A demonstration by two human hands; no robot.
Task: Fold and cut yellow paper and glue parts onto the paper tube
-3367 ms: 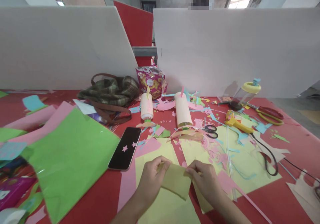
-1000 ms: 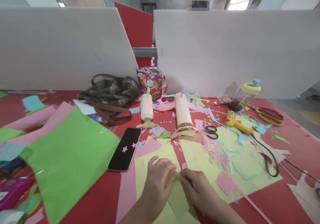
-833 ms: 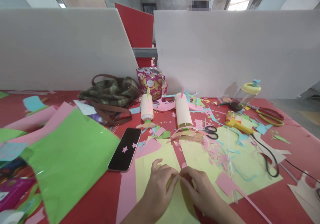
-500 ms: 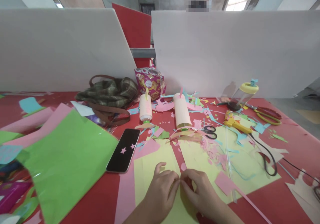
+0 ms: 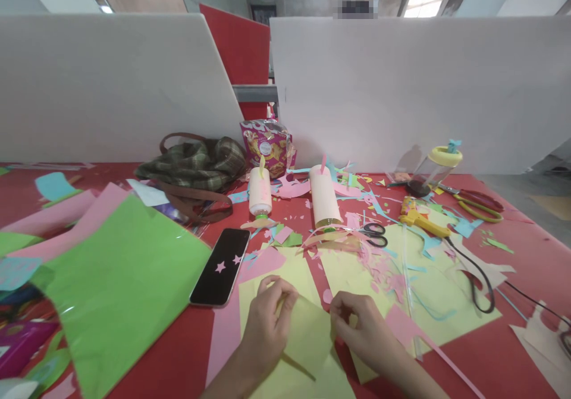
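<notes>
My left hand (image 5: 266, 325) pinches the far left corner of a folded pale yellow paper (image 5: 307, 342) at the near edge of the red table (image 5: 526, 256). My right hand (image 5: 363, 331) pinches the paper's right corner, fingers curled. The paper lies spread between both hands, over a larger yellow sheet (image 5: 267, 280). A black phone (image 5: 220, 266) with pink stars lies just left of my left hand.
Green paper sheet (image 5: 120, 286) at left, plaid bag (image 5: 196, 164) and snack packet (image 5: 266, 144) at the back. Two glue bottles (image 5: 260, 192) (image 5: 324, 195), black scissors (image 5: 375, 234), a yellow glue gun (image 5: 423, 220) with cord, red-yellow scissors (image 5: 479, 201), a lidded jar (image 5: 435, 170). White partitions (image 5: 392, 90) behind.
My hands, pressed together on the folded yellow paper a moment ago, have moved apart, and the paper now lies opened out wider between them.
</notes>
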